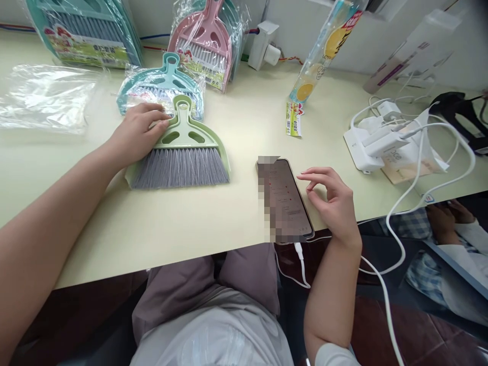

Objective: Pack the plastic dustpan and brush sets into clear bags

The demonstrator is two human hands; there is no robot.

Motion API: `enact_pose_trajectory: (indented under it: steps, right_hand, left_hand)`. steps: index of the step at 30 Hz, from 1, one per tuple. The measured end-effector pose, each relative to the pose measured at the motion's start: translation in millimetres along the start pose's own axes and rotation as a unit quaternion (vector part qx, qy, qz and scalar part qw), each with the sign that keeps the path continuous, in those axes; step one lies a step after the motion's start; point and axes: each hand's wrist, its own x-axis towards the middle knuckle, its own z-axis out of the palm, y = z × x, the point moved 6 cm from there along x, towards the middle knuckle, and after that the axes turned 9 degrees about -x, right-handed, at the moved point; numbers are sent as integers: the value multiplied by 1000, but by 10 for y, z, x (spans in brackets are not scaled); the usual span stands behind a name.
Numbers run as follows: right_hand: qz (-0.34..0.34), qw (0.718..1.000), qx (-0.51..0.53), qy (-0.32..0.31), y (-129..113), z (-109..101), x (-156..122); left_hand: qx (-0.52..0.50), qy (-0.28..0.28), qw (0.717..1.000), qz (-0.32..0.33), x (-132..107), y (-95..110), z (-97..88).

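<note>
My left hand (139, 129) is closed at the upper left edge of a light green dustpan (225, 152), its thumb by the front and its fingers near the handle. A matching hand brush (183, 165) with grey bristles is nested in the dustpan, lying on the table. My right hand (330, 198) hovers just right of a smartphone (287, 198), holding nothing, with the index finger stretched out and the thumb bent below it. The phone lies lit at the table's front edge, a white charging cable (299, 251) plugged into its lower end. Part of its screen is blurred out.
Behind stand wrapped blue-green (91, 38) and pink (206, 46) dustpan sets; another blue set (127, 96) lies nearer. Clear plastic bags (49, 96) lie left. A label (293, 119), drink carton (320, 51) and power strip (360, 150) with loose cables are right. Another person's hands (446, 218) show far right.
</note>
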Motion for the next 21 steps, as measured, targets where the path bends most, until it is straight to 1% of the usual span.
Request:
enact_pose_trajectory:
  steps: [5, 11, 16, 21]
  right_hand:
    - [2, 1000, -5, -1, 26, -3, -5]
    - [12, 999, -31, -13, 46, 11, -14]
    - [18, 999, -39, -13, 55, 16, -14]
    - [28, 999, -40, -16, 72, 23, -13]
  left_hand:
    - [6, 0, 1000, -2, -5, 1, 2]
    - [12, -12, 1000, -7, -9, 8, 8]
    - [16, -9, 1000, 5, -4, 6, 4]
    - [20, -16, 1000, 2, -8, 16, 12]
